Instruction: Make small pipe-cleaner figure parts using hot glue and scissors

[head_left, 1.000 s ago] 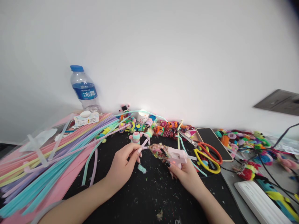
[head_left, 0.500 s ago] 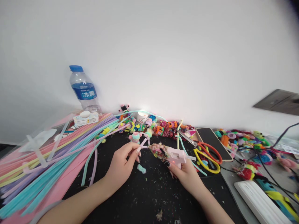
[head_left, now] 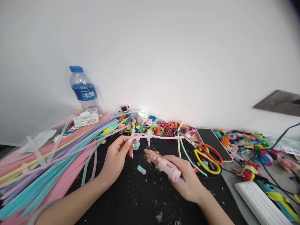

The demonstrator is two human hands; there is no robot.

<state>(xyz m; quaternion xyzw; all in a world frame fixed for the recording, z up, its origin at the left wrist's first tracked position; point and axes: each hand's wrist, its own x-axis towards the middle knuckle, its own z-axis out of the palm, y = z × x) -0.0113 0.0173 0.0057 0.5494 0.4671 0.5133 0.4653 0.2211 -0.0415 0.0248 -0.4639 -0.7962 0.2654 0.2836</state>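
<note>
L hand pinches pink stem; R hand holds glue gun near pinch. Prob. gluing; next needs steady fingers.

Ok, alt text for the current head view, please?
The left hand pinches a pale pink fuzzy stem and the right hand holds a pink glue gun over a black surface. Pastel stems lie at left, scissors and a phone at right, and a bottle stands by the wall.
</note>
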